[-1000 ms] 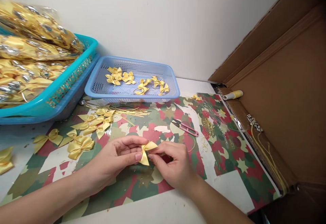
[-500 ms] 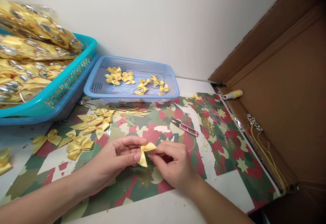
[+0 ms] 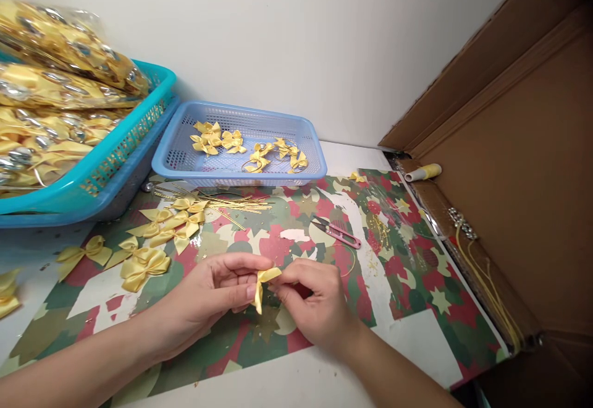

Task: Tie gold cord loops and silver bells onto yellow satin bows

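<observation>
A yellow satin ribbon bow [image 3: 263,285] is pinched between the thumb and fingers of my left hand [image 3: 222,287], above the middle of the patterned mat [image 3: 231,349]. My right hand [image 3: 312,297] is closed in a pinch right beside the bow, at its right edge. What lies between its fingertips is too small and covered to make out. Left of my hands, several more yellow bows [image 3: 146,266] lie on the mat. Gold cords [image 3: 241,203] are bunched behind them.
A blue basket [image 3: 238,176] with several bows stands at the back. On the left, a teal basket [image 3: 125,148] holds bagged bows. Pink thread snips [image 3: 343,235] lie right of centre. Cardboard [image 3: 504,148] walls the right side, near a yellow roll [image 3: 424,173].
The bow has turned in my fingers, so its tail now looks narrower and hangs more upright. My left hand has shifted slightly right; the right hand has barely moved.
</observation>
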The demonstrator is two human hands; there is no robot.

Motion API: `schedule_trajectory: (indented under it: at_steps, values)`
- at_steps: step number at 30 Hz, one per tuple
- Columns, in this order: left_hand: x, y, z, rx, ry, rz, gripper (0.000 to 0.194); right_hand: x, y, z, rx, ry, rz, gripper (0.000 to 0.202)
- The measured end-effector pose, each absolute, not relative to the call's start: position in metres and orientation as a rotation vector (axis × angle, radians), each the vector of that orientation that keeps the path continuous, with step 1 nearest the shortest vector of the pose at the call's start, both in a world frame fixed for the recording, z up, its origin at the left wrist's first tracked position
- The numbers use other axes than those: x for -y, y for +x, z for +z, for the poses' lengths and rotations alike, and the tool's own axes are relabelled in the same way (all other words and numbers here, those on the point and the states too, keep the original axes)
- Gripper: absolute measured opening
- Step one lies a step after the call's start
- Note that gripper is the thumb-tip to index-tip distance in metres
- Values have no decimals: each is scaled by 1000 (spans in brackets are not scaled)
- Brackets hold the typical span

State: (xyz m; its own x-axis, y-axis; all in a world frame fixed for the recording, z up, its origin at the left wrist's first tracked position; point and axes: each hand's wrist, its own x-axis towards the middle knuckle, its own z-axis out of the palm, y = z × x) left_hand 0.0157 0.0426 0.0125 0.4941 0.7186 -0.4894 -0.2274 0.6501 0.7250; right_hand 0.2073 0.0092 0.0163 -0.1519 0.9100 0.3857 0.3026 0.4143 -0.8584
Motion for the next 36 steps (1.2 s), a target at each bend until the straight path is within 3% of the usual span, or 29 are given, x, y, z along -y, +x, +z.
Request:
schedule_trajectory:
  at_steps: [26, 36]
  values:
    - [-38, 16, 12, -730, 617, 636, 24, -5, 199, 13, 1408, -1094, 1113, 18]
    - [-36, 15, 10, -684, 563, 645, 25, -4, 196, 9, 1420, -1065, 1060, 15]
